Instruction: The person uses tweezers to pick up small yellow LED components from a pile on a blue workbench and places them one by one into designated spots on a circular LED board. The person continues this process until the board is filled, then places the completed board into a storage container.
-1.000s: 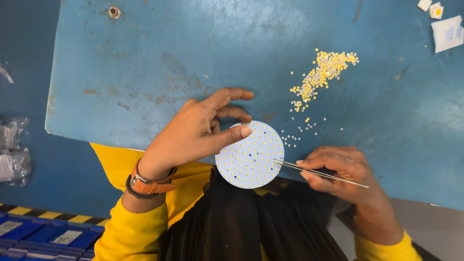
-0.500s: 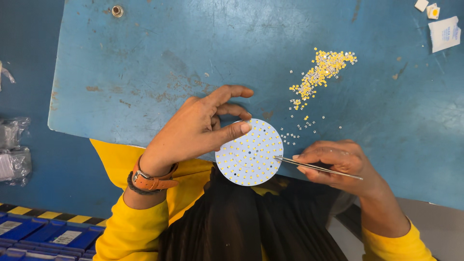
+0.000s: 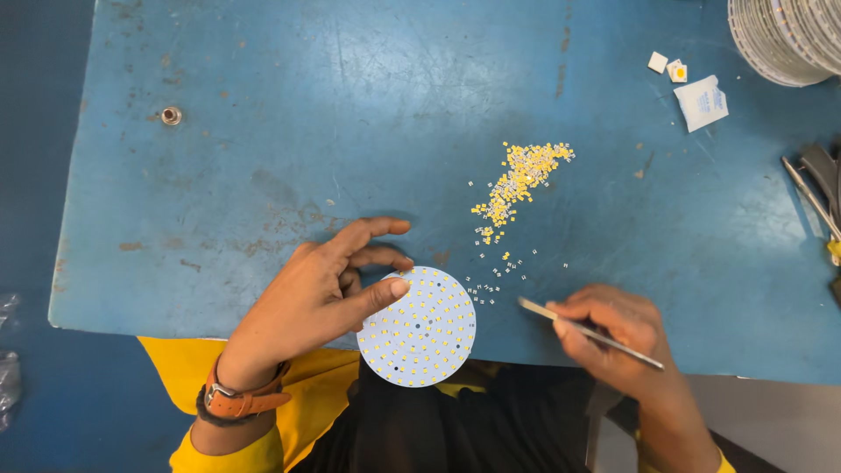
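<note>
We are steadying the round white studded circuit disc (image 3: 417, 327) overhanging the blue table (image 3: 263, 158) edge with our spread left hand (image 3: 307, 302), while our right hand (image 3: 613, 337), at three o'clock, is pinching thin metal tweezers (image 3: 587, 331), risking tipping it off.

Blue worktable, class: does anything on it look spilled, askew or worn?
Yes. Tiny yellow chips lie in a loose, trailing heap, with strays scattered toward the round white board. That board overhangs the near edge of the table, whose blue paint is scuffed and chipped.
</note>
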